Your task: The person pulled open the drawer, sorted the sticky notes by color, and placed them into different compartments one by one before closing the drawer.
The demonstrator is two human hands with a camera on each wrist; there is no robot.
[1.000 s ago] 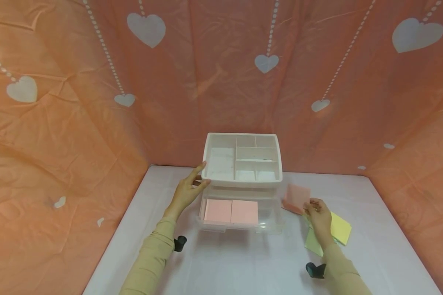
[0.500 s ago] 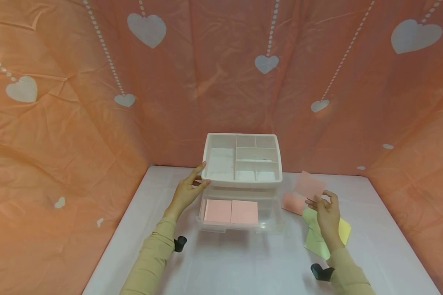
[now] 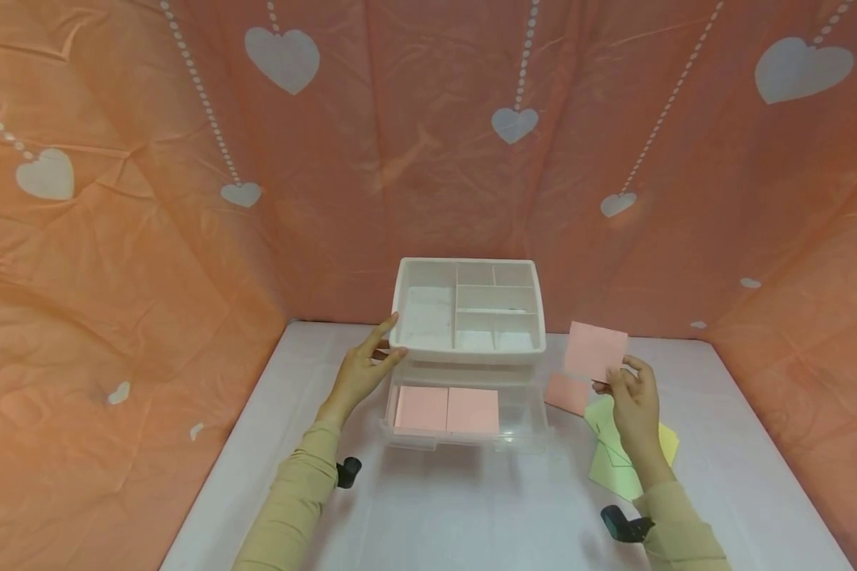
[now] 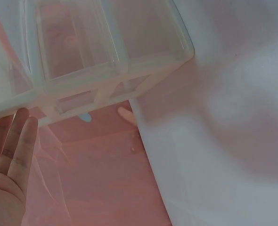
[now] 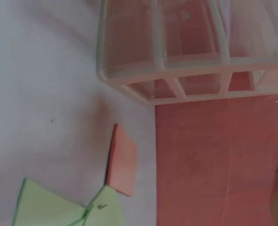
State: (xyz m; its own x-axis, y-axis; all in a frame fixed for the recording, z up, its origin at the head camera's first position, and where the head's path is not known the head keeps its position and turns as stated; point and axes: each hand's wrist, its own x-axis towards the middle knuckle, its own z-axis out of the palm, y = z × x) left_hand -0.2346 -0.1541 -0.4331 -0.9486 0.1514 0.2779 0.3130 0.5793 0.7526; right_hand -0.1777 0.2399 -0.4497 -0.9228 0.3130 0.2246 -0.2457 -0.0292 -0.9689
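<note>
A white drawer organizer [image 3: 467,356] with a divided top tray stands at the middle back of the table. Its clear drawer [image 3: 523,416] is pulled out and holds two pink sticky note pads [image 3: 474,410] side by side. My left hand [image 3: 360,373] rests its straight fingertips on the organizer's left side, thumb at the front corner; the left wrist view shows those fingers [image 4: 20,148] against the frame. To the right of the organizer, my right hand [image 3: 637,408] pinches a pink sticky note pad [image 3: 593,349] by its lower right corner, raised with its face toward the head camera.
Another pink pad [image 3: 566,393] lies on the table right of the drawer. Green sticky notes [image 3: 612,474] and a yellow one [image 3: 668,441] overlap beneath the right forearm. A black wrist camera mount shows at each sleeve. Orange heart-printed cloth [image 3: 443,182] closes in the back and sides.
My right hand has lifted the pink pad up and to the right, off the pad left on the table, and tilted it upright. My left hand and the organizer have stayed put.
</note>
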